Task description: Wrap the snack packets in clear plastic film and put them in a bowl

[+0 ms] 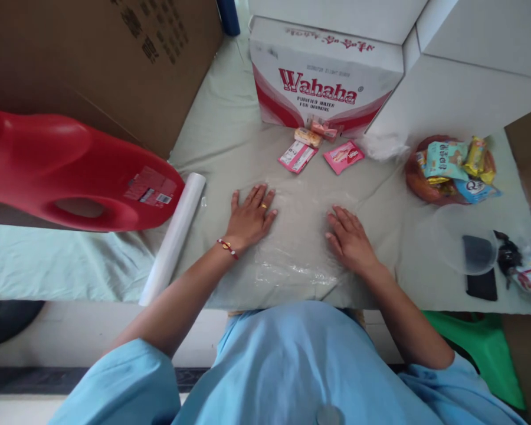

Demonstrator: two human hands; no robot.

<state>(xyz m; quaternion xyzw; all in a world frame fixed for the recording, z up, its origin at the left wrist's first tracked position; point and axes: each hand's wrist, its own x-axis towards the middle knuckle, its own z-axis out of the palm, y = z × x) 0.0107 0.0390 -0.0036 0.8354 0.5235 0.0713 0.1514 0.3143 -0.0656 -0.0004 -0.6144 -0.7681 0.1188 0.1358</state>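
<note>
A sheet of clear plastic film (298, 236) lies spread on the cloth-covered table, creased and shiny along its near edge. My left hand (250, 217) rests palm down at the film's left side, fingers spread, a ring on one finger and a red bracelet at the wrist. At the right side of the film my right hand (349, 239) lies flat, fingers stretched out, gripping nothing. Beyond the hands are small snack packets: two pink ones (297, 156), (344, 156), a yellowish one (308, 137) and a reddish one (325, 128).
Left: a white roll (173, 239), a large red plastic jug (115, 177) and a brown carton (115, 71). A Wahaha water box (323, 88) stands at the back. Right: a bowl (418, 183) of snacks, a clear round lid (451, 236) over a dark phone-like object (482, 286), and crumpled plastic (383, 146).
</note>
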